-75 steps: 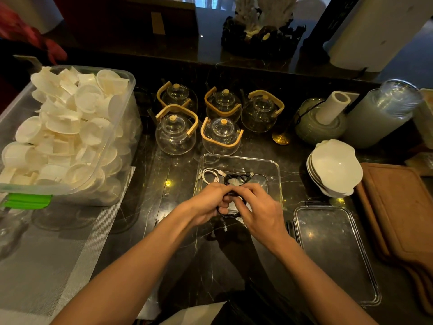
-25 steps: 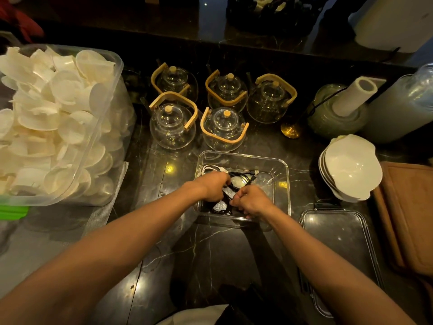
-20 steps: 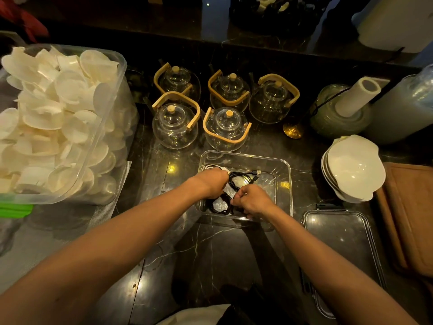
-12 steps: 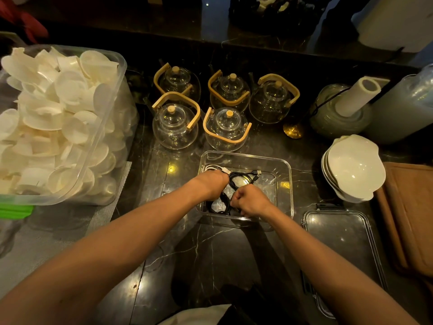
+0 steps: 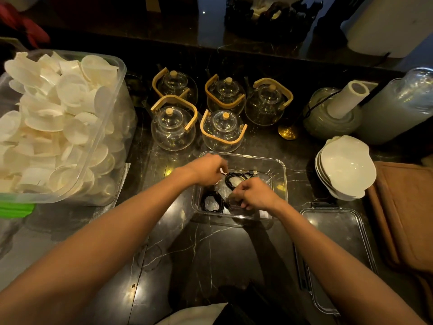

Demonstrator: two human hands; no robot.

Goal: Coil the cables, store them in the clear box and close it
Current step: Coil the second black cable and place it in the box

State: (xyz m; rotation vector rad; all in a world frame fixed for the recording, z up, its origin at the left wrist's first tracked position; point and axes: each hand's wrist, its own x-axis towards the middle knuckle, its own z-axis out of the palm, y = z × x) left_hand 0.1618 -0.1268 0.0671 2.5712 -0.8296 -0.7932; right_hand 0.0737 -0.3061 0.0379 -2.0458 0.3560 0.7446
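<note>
Both hands were seen reaching into the clear box (image 5: 282,170), which stood open on the dark marble counter (image 5: 210,249). The left hand (image 5: 207,168) was held over the box's far left corner with its fingers curled downward; whether anything was pinched in them could not be told (a small white bit showed just beside the fingertips). The right hand (image 5: 254,194) was closed in a fist near the box's front wall, and what it gripped could not be made out. Two coiled black cables were lying inside the box: one (image 5: 212,202) at the front left, the other (image 5: 236,178) between the hands. The clear lid (image 5: 337,249) was lying flat to the right of the box, apart from it
</note>
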